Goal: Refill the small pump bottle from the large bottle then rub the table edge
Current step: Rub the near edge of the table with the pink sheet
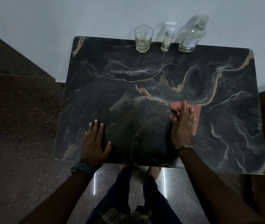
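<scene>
The small pump bottle (pixel 167 39) is clear with a white pump top. It stands up straight at the far edge of the dark marble worktop (pixel 128 94). Just to its right stands the large bottle (pixel 191 38), clear, with a white label and its cap on.

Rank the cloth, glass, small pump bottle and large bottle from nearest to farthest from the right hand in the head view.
1. Cloth, under the right hand.
2. Small pump bottle, far edge, middle.
3. Large bottle and glass, far edge, either side: too close to call.
</scene>
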